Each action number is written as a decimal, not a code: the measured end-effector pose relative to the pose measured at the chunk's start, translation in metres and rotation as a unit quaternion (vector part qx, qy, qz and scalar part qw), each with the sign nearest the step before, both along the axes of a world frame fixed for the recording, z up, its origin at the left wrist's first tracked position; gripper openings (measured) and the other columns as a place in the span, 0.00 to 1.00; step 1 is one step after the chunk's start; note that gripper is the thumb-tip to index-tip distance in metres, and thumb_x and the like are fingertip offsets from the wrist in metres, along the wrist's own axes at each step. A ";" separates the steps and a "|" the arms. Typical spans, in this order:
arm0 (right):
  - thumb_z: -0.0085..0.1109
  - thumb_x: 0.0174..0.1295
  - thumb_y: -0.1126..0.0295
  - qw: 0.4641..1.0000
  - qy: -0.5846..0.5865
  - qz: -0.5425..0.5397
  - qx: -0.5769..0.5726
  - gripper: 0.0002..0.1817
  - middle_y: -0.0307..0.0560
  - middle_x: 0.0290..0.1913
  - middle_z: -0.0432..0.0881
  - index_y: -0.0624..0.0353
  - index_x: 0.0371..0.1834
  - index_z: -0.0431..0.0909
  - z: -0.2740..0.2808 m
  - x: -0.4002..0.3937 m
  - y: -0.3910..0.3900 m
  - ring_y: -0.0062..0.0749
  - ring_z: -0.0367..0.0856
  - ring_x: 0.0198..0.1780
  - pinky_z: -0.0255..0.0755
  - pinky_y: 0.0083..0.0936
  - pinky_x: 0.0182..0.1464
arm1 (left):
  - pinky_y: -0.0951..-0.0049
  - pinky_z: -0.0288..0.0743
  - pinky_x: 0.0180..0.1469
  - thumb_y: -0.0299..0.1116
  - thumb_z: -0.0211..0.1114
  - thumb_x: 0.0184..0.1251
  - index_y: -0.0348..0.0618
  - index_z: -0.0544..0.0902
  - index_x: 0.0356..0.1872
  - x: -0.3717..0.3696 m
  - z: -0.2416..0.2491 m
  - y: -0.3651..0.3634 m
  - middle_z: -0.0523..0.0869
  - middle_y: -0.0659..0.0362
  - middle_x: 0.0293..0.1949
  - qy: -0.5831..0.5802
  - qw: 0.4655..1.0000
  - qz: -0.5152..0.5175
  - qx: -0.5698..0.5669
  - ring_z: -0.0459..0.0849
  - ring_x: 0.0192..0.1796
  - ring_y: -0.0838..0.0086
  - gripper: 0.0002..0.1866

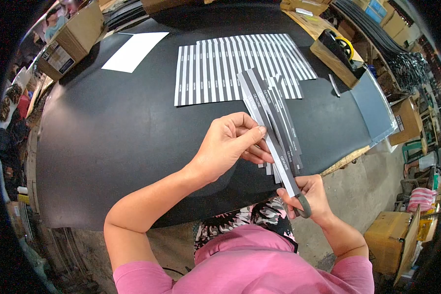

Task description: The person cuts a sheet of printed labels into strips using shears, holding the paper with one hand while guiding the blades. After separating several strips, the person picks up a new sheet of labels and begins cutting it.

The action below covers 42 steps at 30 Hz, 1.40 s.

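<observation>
The left hand (228, 144) pinches a bundle of printed label strips (274, 125) between thumb and fingers, held above the near edge of the black table (108, 142). The right hand (312, 195) is closed around grey scissor handles (303, 206), the blades hidden under the strips. Beyond lies a striped label sheet (230, 68), a white paper (134, 50) far left, a cardboard box (76, 36) and a tape dispenser (340, 46) far right.
</observation>
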State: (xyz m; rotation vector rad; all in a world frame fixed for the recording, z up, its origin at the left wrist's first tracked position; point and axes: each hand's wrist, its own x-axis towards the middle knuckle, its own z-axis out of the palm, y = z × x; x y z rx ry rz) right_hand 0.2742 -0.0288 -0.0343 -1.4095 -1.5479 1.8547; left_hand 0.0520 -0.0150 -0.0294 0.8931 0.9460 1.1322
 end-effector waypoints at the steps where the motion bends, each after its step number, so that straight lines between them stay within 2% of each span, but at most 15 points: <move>1: 0.65 0.53 0.72 1.000 0.008 -0.004 -0.011 0.09 0.40 0.15 0.76 0.67 0.23 0.78 -0.004 0.003 0.000 0.18 0.72 0.12 0.65 0.15 0.12 | 0.76 0.81 0.29 0.35 0.57 0.67 0.38 0.73 0.33 0.000 0.000 0.000 0.84 0.50 0.31 0.001 1.000 0.002 0.001 0.86 0.31 0.66 0.10; 2: 0.67 0.50 0.72 1.000 0.017 -0.008 -0.022 0.09 0.39 0.18 0.78 0.67 0.27 0.81 -0.006 0.005 0.000 0.16 0.72 0.12 0.65 0.13 0.12 | 0.75 0.81 0.29 0.35 0.57 0.67 0.38 0.73 0.33 0.000 -0.001 0.000 0.84 0.50 0.31 0.003 1.000 0.004 0.002 0.86 0.31 0.66 0.10; 5: 0.67 0.49 0.73 0.999 0.027 -0.005 -0.018 0.08 0.39 0.18 0.78 0.67 0.28 0.81 -0.006 0.005 0.000 0.16 0.72 0.12 0.65 0.12 0.12 | 0.75 0.81 0.29 0.35 0.57 0.67 0.38 0.73 0.33 0.001 -0.001 0.000 0.84 0.50 0.31 -0.002 1.000 0.003 0.001 0.86 0.31 0.66 0.10; 15: 0.64 0.49 0.77 1.000 0.001 -0.004 -0.026 0.05 0.40 0.19 0.78 0.67 0.28 0.81 -0.002 0.003 0.001 0.16 0.72 0.13 0.65 0.12 0.13 | 0.76 0.81 0.30 0.35 0.57 0.67 0.37 0.72 0.34 0.000 -0.001 0.001 0.84 0.48 0.31 0.003 1.000 -0.005 0.000 0.86 0.31 0.66 0.10; 17: 0.63 0.54 0.74 1.000 -0.003 -0.007 -0.009 0.11 0.40 0.13 0.74 0.67 0.18 0.75 0.000 0.001 0.001 0.19 0.72 0.11 0.65 0.16 0.12 | 0.76 0.81 0.30 0.35 0.57 0.67 0.38 0.72 0.33 -0.001 -0.003 0.001 0.84 0.49 0.31 -0.003 1.000 -0.009 0.005 0.87 0.32 0.66 0.10; 18: 0.63 0.54 0.74 1.000 -0.003 -0.007 -0.009 0.11 0.40 0.13 0.74 0.67 0.18 0.75 -0.001 0.001 0.001 0.19 0.72 0.11 0.65 0.16 0.12 | 0.76 0.81 0.30 0.35 0.57 0.67 0.38 0.72 0.33 -0.001 -0.004 0.001 0.84 0.49 0.31 -0.003 1.000 -0.009 0.005 0.87 0.32 0.66 0.10; 21: 0.63 0.54 0.74 1.000 -0.005 -0.009 -0.010 0.10 0.39 0.13 0.74 0.67 0.19 0.76 -0.006 0.005 0.001 0.19 0.72 0.11 0.65 0.16 0.12 | 0.76 0.81 0.30 0.35 0.57 0.67 0.38 0.73 0.34 -0.001 -0.005 0.003 0.84 0.49 0.32 0.001 1.000 -0.009 0.004 0.87 0.32 0.66 0.10; 23: 0.65 0.48 0.76 1.000 0.010 -0.008 -0.026 0.06 0.41 0.18 0.78 0.68 0.28 0.80 -0.008 0.008 0.002 0.16 0.74 0.13 0.66 0.13 0.13 | 0.76 0.81 0.31 0.35 0.58 0.67 0.37 0.74 0.36 -0.002 -0.003 0.004 0.84 0.51 0.32 0.014 1.000 -0.015 -0.010 0.86 0.32 0.67 0.10; 24: 0.65 0.48 0.76 1.000 0.011 -0.007 -0.025 0.06 0.41 0.18 0.78 0.68 0.28 0.80 -0.007 0.007 0.002 0.16 0.74 0.13 0.66 0.13 0.13 | 0.76 0.81 0.31 0.35 0.58 0.67 0.37 0.74 0.36 -0.003 -0.002 0.006 0.84 0.51 0.32 0.015 1.000 -0.014 -0.009 0.86 0.32 0.67 0.10; 26: 0.65 0.48 0.76 0.999 0.003 -0.019 -0.041 0.07 0.40 0.17 0.77 0.69 0.27 0.80 -0.003 0.004 0.002 0.17 0.74 0.13 0.66 0.13 0.13 | 0.76 0.81 0.31 0.35 0.59 0.66 0.36 0.75 0.37 -0.006 0.000 0.009 0.83 0.53 0.31 0.025 0.999 0.040 -0.005 0.86 0.31 0.69 0.10; 30: 0.66 0.48 0.75 0.999 0.020 0.002 -0.035 0.07 0.40 0.16 0.77 0.70 0.26 0.80 -0.008 0.007 0.003 0.17 0.74 0.14 0.67 0.14 0.14 | 0.76 0.81 0.31 0.33 0.60 0.65 0.36 0.76 0.35 -0.012 -0.004 0.011 0.83 0.55 0.30 0.044 0.996 0.070 0.036 0.85 0.30 0.71 0.09; 32: 0.64 0.52 0.73 0.999 -0.003 0.013 -0.029 0.10 0.42 0.13 0.75 0.69 0.20 0.77 -0.001 0.004 0.004 0.21 0.73 0.11 0.65 0.15 0.13 | 0.76 0.81 0.31 0.32 0.60 0.65 0.35 0.76 0.35 -0.012 0.000 0.010 0.83 0.54 0.29 0.059 0.995 0.074 0.044 0.85 0.29 0.71 0.09; 36: 0.62 0.52 0.73 0.997 0.007 0.023 -0.077 0.10 0.45 0.12 0.75 0.71 0.21 0.78 0.014 -0.002 0.007 0.24 0.74 0.11 0.65 0.16 0.12 | 0.77 0.82 0.32 0.30 0.57 0.66 0.32 0.76 0.34 -0.011 0.002 0.009 0.84 0.51 0.27 0.122 0.985 0.100 0.072 0.86 0.30 0.71 0.09; 40: 0.62 0.52 0.73 0.995 0.024 0.026 -0.097 0.10 0.46 0.13 0.76 0.72 0.22 0.78 0.017 -0.001 0.010 0.25 0.74 0.11 0.65 0.17 0.12 | 0.77 0.82 0.31 0.30 0.57 0.66 0.32 0.76 0.34 -0.011 0.001 0.009 0.84 0.50 0.27 0.129 0.981 0.114 0.091 0.86 0.30 0.71 0.09; 42: 0.64 0.52 0.71 0.992 0.003 0.038 -0.119 0.11 0.45 0.14 0.76 0.70 0.24 0.79 0.018 -0.001 0.012 0.26 0.75 0.12 0.69 0.20 0.14 | 0.77 0.82 0.31 0.30 0.57 0.66 0.31 0.75 0.34 -0.012 0.002 0.008 0.84 0.50 0.28 0.124 0.983 0.110 0.085 0.86 0.30 0.70 0.09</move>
